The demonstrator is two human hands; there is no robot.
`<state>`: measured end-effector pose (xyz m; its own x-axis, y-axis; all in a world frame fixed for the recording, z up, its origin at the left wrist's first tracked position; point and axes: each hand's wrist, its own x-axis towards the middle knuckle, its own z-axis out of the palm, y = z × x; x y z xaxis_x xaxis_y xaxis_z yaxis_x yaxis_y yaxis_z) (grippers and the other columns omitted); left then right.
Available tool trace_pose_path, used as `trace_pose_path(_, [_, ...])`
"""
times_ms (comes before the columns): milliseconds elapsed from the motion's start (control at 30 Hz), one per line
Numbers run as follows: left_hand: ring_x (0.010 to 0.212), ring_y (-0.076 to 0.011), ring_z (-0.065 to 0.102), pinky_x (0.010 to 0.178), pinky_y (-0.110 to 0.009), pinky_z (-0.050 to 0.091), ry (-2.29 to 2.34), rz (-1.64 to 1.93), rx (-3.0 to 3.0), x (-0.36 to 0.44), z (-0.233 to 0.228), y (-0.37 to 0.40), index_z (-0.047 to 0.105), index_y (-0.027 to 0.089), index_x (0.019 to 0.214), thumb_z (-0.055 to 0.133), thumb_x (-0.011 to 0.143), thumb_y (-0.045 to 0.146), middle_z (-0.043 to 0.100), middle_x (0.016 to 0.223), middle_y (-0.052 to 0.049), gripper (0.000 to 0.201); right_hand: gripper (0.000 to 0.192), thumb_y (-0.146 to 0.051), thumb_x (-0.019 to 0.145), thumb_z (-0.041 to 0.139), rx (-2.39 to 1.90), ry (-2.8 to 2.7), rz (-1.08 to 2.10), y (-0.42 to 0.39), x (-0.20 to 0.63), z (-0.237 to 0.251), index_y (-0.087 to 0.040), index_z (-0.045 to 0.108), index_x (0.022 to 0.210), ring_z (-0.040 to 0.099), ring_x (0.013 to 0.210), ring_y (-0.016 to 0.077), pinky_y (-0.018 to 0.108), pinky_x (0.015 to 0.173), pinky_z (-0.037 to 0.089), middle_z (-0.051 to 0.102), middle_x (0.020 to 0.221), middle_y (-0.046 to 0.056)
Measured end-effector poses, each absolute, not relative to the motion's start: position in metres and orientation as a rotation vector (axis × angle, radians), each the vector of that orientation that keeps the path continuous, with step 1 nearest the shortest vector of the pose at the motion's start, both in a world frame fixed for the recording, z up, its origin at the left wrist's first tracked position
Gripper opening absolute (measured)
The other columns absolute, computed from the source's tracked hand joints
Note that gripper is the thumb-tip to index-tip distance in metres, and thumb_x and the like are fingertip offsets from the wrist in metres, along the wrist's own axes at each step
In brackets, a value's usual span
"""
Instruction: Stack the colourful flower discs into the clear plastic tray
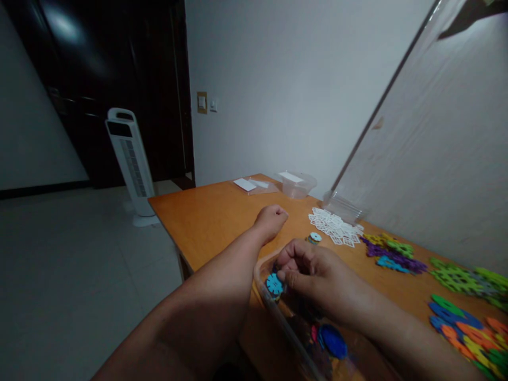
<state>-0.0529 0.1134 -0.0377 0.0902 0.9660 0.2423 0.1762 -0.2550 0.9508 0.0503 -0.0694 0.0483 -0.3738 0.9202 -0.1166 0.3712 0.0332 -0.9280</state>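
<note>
My left hand [271,222] is closed in a fist above the orange-brown table, beyond the clear plastic box; whatever its fingers hold is hidden. Over the near side of that box [286,332], my right hand [307,265] has thumb and fingers curled together in a pinch. A small dark bit shows by the fingertips, too unclear to name. Just below them, inside the box, is a light blue notched disc [274,284] on top of other discs. Deeper in the box lies a dark blue round piece [333,341] beside a red one. A short stack of notched discs [315,238], white on top, stands beyond my right hand.
White lattice pieces [337,227] lie toward the wall. Purple, yellow and green pieces [391,251], green ones [456,278] and mixed coloured ones [468,328] spread rightward. Clear containers [298,186] and a plastic bag [257,185] sit far back. A white tower fan [133,161] stands left.
</note>
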Motion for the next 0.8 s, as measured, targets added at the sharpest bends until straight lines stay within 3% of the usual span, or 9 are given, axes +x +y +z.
trace_pose_path(233, [0.057, -0.0108, 0.047, 0.055, -0.023, 0.033, 1.148, 1.248, 1.580, -0.053, -0.038, 0.115, 0.060, 0.017, 0.069, 0.058, 0.074, 0.029, 0.056, 0.061, 0.002, 0.013, 0.005, -0.022, 0.080, 0.057, -1.320, -1.824, 1.319, -0.069, 0.055, 0.043, -0.023, 0.055, 0.084, 0.051, 0.056, 0.0117, 0.023, 0.051, 0.040, 0.064, 0.076, 0.000])
trace_pose_path(367, [0.057, -0.0108, 0.046, 0.054, -0.023, 0.032, 1.156, 1.248, 1.578, -0.053, -0.038, 0.114, 0.059, 0.017, 0.070, 0.057, 0.075, 0.030, 0.056, 0.060, 0.002, 0.014, 0.001, -0.022, 0.082, 0.055, -1.360, -1.893, 1.204, -0.070, 0.057, 0.048, -0.022, 0.055, 0.083, 0.052, 0.057, 0.0128, 0.024, 0.050, 0.039, 0.062, 0.072, -0.001])
trace_pose_path(533, [0.058, -0.0112, 0.048, 0.056, -0.023, 0.033, 1.146, 1.236, 1.596, -0.053, -0.039, 0.116, 0.062, 0.016, 0.071, 0.057, 0.075, 0.030, 0.056, 0.061, 0.002, 0.014, 0.014, -0.017, 0.084, 0.051, -1.392, -2.113, 0.966, -0.076, 0.056, 0.064, -0.020, 0.065, 0.083, 0.056, 0.063, 0.0141, 0.024, 0.056, 0.041, 0.063, 0.069, 0.000])
trace_pose_path(667, [0.057, -0.0113, 0.047, 0.056, -0.023, 0.034, 1.136, 1.242, 1.580, -0.052, -0.041, 0.116, 0.061, 0.017, 0.071, 0.058, 0.075, 0.030, 0.056, 0.060, 0.002, 0.014, 0.030, -0.010, 0.082, 0.049, -1.356, -2.351, 0.753, -0.081, 0.054, 0.068, -0.023, 0.072, 0.095, 0.061, 0.071, 0.0144, 0.023, 0.062, 0.041, 0.070, 0.082, 0.000])
trace_pose_path(800, [0.057, -0.0112, 0.048, 0.055, -0.023, 0.034, 1.139, 1.246, 1.572, -0.053, -0.041, 0.115, 0.061, 0.017, 0.071, 0.058, 0.075, 0.030, 0.056, 0.060, 0.002, 0.014, 0.033, -0.011, 0.081, 0.050, -1.420, -2.476, 0.614, -0.084, 0.052, 0.068, -0.025, 0.073, 0.100, 0.061, 0.070, 0.0149, 0.023, 0.060, 0.038, 0.071, 0.086, 0.001])
